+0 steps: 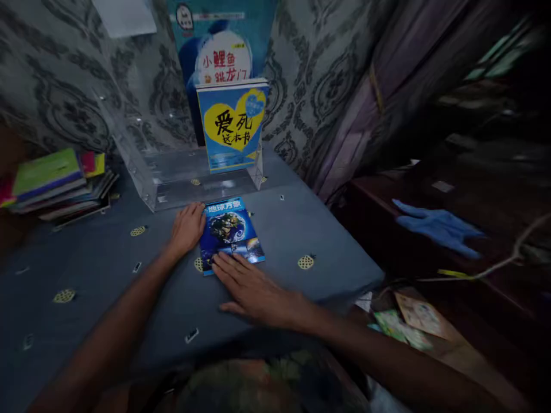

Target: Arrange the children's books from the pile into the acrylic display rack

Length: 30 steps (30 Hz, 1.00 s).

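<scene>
A blue book (228,229) with a picture of the Earth on its cover lies flat on the cloth-covered table. My left hand (188,225) rests against the book's upper left edge, fingers laid down and pointing away from me. Across the lower edge of the cover lies my right hand (252,287), palm down with its fingers stretched and its thumb apart. Just behind the book stands a clear acrylic rack (181,194). At its right end, blue books with a yellow heart (235,129) on the front stand upright, before a taller teal book (258,34).
A stack of books and booklets (51,178) sits at the table's left. The grey-blue tablecloth (279,223) has pineapple prints. Right of the table edge, a blue glove (439,226) lies on a dark surface, near a cable (495,269). Papers (422,315) lie lower down. Patterned curtain hangs behind.
</scene>
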Motion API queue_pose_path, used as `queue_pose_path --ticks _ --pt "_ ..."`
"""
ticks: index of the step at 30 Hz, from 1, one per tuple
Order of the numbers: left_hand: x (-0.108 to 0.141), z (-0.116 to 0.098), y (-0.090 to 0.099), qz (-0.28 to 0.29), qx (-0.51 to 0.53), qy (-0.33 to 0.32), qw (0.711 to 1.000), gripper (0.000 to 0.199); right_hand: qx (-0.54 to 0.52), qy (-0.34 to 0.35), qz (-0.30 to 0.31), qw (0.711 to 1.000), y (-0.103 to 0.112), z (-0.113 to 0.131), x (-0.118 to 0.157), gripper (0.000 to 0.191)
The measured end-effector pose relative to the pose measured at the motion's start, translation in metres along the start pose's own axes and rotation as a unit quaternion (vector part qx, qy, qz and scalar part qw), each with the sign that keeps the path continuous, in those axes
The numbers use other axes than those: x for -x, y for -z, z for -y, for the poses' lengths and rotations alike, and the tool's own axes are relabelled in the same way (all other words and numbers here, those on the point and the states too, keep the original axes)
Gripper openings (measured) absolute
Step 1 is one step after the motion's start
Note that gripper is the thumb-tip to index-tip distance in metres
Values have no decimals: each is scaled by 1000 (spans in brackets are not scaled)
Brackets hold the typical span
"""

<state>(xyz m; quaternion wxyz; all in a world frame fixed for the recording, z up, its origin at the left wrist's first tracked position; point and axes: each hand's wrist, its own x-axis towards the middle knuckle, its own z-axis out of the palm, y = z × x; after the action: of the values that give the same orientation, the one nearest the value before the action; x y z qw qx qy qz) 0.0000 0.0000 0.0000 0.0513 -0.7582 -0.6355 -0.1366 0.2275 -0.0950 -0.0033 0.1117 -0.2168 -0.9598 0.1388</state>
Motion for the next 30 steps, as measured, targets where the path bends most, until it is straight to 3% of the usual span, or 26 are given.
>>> queue_pose_path --ticks 4,8,16,22,26,30 --pt "1 2 -2 -6 12 2 1000 39 4 -35 -29 999 0 -6 24 82" --pt "0 5 -6 -19 34 0 999 38 -15 -46 -17 999 11 -11 27 77" --pt "-1 10 -14 -38 57 -8 998 39 -30 -76 7 997 14 -46 -32 71" --pt "-1 9 -14 -34 58 -6 998 40 18 -99 -20 995 11 -89 -79 67" --pt "0 8 -12 -26 41 0 999 41 30 -164 -51 985 14 -114 -91 66" --pt "1 6 -11 -23 30 13 999 41 21 -231 -67 970 14 -119 -89 65"
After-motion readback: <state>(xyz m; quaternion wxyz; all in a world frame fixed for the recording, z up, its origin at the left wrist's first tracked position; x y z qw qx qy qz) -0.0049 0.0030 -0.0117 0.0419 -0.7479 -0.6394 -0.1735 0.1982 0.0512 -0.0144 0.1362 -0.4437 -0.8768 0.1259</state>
